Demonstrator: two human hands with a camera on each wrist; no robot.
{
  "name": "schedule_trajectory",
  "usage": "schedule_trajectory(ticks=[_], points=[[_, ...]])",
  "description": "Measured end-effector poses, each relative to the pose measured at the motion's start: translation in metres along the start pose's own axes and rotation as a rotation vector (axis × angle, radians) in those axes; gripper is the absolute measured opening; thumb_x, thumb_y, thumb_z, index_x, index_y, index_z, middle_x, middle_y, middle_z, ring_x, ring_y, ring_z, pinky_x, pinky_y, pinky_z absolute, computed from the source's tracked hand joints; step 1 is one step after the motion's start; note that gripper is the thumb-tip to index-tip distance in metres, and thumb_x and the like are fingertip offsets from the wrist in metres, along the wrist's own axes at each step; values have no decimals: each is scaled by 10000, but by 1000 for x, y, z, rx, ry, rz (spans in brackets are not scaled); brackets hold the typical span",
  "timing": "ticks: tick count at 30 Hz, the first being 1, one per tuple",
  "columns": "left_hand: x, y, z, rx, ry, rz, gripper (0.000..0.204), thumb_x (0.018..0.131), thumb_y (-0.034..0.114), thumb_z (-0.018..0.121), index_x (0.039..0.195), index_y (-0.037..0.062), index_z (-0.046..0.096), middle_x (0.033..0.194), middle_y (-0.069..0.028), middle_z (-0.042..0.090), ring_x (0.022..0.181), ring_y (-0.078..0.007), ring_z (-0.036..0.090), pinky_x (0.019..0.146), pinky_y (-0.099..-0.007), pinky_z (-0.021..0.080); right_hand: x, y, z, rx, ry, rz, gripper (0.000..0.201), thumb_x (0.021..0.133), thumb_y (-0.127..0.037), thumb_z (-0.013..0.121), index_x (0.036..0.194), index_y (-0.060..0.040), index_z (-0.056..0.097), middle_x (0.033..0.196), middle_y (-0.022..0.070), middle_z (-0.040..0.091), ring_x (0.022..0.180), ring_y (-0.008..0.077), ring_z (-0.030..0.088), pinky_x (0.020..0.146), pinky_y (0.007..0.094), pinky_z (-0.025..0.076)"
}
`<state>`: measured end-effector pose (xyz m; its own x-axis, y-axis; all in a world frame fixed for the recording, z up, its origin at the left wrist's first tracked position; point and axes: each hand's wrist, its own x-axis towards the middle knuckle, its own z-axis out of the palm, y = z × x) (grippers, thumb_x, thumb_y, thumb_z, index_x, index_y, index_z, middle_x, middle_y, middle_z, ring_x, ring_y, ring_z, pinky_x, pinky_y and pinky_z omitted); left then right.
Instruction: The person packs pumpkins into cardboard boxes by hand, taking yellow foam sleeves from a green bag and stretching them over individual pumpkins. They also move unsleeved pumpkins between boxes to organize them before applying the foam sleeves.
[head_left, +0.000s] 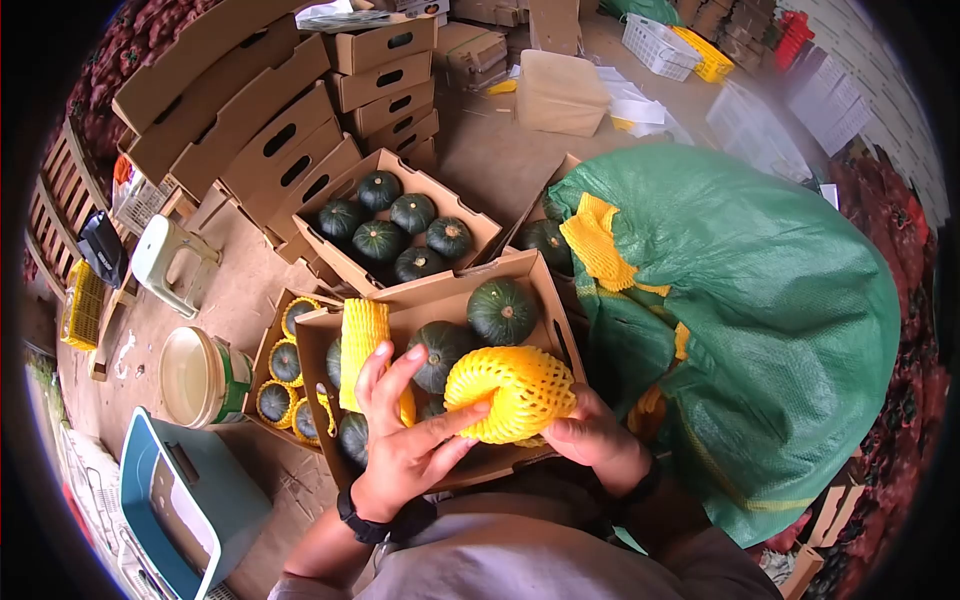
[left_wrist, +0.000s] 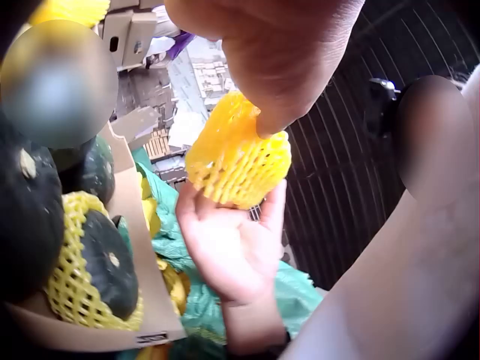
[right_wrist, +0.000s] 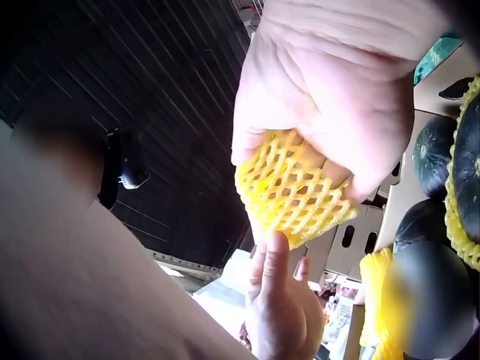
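Nearest me, over the near edge of the near box (head_left: pixel 430 300), I have a yellow net (head_left: pixel 510 393) between my two hands. My right hand (head_left: pixel 603 442) grips it; the right wrist view shows its fingers (right_wrist: pixel 311 154) inside the mesh, which the head view hides. My left hand (head_left: pixel 400 440) is open, two fingers raised and another touching the net's fold. That hand's wrist view shows the right palm, which the head view does not.

Inside the near box sit dark green squashes (head_left: pixel 502 312) and a net sleeve (head_left: pixel 364 350). The left wrist view also shows a half-netted squash (left_wrist: pixel 109 262) against a box wall; I cannot pick it out from the head.

Left of the near box is a small box (head_left: pixel 262 352) of netted squashes (head_left: pixel 284 360), then a bucket (head_left: pixel 190 375) and a blue tub (head_left: pixel 240 500). To its right bulges a green sack (head_left: pixel 760 320) with yellow netting (head_left: pixel 600 243) on it.

Just beyond the near box, a far box (head_left: pixel 478 222) holds six bare squashes (head_left: pixel 378 240). Farther beyond stand stacked cartons (head_left: pixel 385 85) and, off to the right, a white basket (head_left: pixel 660 48).
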<state>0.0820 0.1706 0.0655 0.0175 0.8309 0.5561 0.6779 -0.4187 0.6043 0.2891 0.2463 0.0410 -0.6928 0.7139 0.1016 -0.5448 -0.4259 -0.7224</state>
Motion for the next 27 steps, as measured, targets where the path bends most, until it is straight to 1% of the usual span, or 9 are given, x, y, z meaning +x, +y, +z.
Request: schedule_trajectory(ticks=[4, 6, 8, 9, 11, 15, 19, 23, 27], points=[[17, -1, 21, -375, -203, -82, 87, 817, 139, 673, 758, 101, 620, 910, -88, 595, 860, -261, 572, 828, -407, 443, 7, -2, -5, 132, 347, -15, 527, 986, -493, 336, 1155, -36, 539, 1190, 72, 565, 1119, 183, 501, 1007, 350, 336], [10, -11, 31, -605, -394, -394, 180, 866, 146, 644, 724, 95, 546, 590, 29, 524, 559, -148, 545, 644, -335, 443, -15, 12, 5, -345, 56, 267, 350, 977, -357, 468, 1064, -35, 575, 1044, 43, 605, 991, 132, 560, 878, 294, 423], [4, -27, 38, -1573, -446, -809, 147, 812, 71, 652, 890, 91, 528, 776, 22, 548, 733, -122, 543, 722, -290, 430, -19, -1, 7, -610, 247, 303, 189, 935, -215, 584, 954, -27, 599, 894, 2, 632, 838, 99, 608, 778, 266, 482], [18, -15, 32, -1977, -474, -951, 214, 789, 43, 648, 950, 88, 515, 837, 16, 547, 781, -130, 537, 748, -281, 425, -8, -11, -2, -44, 369, 90, 176, 940, -212, 574, 949, -38, 596, 880, -1, 633, 821, 92, 607, 795, 263, 485], [36, -12, 37, -1125, -486, -497, 317, 801, 122, 597, 1084, 19, 496, 964, -98, 619, 932, -233, 602, 804, -315, 454, 7, -39, -10, 160, 587, 145, 143, 939, -193, 571, 954, -54, 600, 872, 7, 636, 821, 84, 608, 784, 254, 489], [84, -60, 51, 76, -507, -576, 425, 847, 185, 549, 1214, -27, 526, 1000, -262, 635, 960, -357, 624, 887, -402, 464, 11, -29, -7, -625, 328, 282, 622, 903, -83, 597, 1442, -115, 287, 1100, 52, 575, 943, 98, 564, 849, 257, 464], [121, -78, 93, 207, -842, -635, 474, 902, 323, 470, 1149, -69, 569, 1088, -272, 620, 1054, -391, 587, 894, -425, 468, 62, 1, -64, -217, 527, 522, 855, 851, -8, 528, 1509, -237, 32, 1213, 118, 534, 1000, 223, 612, 784, 430, 531], [94, -64, 85, 33, -423, -680, 517, 810, 352, 616, 1192, 9, 549, 1115, -272, 601, 1041, -391, 591, 901, -436, 481, 49, 13, -55, -21, 526, 178, 660, 893, -69, 437, 1494, -197, 195, 1311, 97, 480, 1099, 208, 563, 913, 377, 482], [60, -42, 58, -660, -302, -457, 530, 886, 203, 556, 1374, 43, 426, 1278, -182, 545, 1188, -271, 533, 1016, -336, 394, 26, -6, -23, -1241, 370, -255, 408, 944, -95, 378, 1342, -64, 460, 1263, 142, 548, 1139, 234, 551, 981, 338, 416]])
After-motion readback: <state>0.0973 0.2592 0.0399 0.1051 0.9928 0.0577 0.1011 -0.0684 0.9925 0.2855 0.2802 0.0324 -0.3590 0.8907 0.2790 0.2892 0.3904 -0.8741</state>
